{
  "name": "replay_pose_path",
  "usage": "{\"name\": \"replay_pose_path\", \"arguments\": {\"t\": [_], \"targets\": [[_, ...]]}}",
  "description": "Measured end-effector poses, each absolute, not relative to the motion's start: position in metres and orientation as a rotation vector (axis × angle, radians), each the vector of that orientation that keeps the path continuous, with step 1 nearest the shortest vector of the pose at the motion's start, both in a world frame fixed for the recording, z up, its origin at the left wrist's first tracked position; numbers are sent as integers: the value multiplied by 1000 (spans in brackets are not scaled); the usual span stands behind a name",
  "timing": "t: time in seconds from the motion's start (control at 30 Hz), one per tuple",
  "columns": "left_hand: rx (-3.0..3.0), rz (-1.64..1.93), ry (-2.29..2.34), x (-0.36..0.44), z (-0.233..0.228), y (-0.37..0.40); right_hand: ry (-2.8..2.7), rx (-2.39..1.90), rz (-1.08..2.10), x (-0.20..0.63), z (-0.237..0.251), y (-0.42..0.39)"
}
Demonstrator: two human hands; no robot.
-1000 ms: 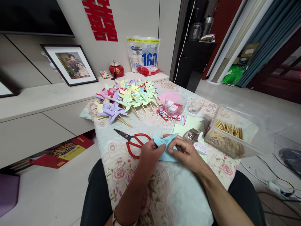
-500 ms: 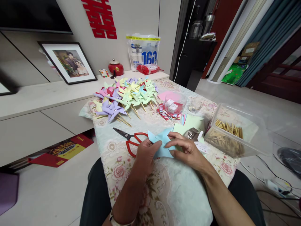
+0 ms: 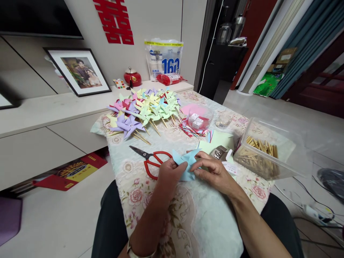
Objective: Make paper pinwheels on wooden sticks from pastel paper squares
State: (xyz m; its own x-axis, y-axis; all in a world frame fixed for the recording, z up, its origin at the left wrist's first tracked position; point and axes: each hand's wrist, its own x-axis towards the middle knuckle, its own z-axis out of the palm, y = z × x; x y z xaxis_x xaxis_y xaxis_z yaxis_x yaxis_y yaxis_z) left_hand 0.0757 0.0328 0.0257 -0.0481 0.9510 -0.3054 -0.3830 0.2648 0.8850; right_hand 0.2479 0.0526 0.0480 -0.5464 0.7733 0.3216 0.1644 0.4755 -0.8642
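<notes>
The blue paper (image 3: 186, 163) is pinched between both hands' closed fingers, left hand (image 3: 169, 177) and right hand (image 3: 213, 172) equally near, folded tips pointing away.

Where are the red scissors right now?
The red-handled scissors lie on the floral tablecloth, just left of the left hand, below the pile of paper pinwheels.

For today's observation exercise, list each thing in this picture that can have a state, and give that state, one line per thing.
left hand: pinching the blue paper
right hand: pinching the blue paper
blue paper: partly folded, points bent towards the middle
scissors: lying flat, blades closed
clear box: lid off, holding wooden sticks
finished pinwheels: heaped on the table
red jar: lid on
</notes>
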Motion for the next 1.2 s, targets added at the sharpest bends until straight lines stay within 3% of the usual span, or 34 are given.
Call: {"name": "replay_pose_path", "arguments": {"t": [0.33,1.2], "targets": [[592,1241,1127,74,22,34,-1903,-900,1051,254,38,54],[661,1140,1134,72,26,32,-2065,-709,1069,252,40,55]]}}
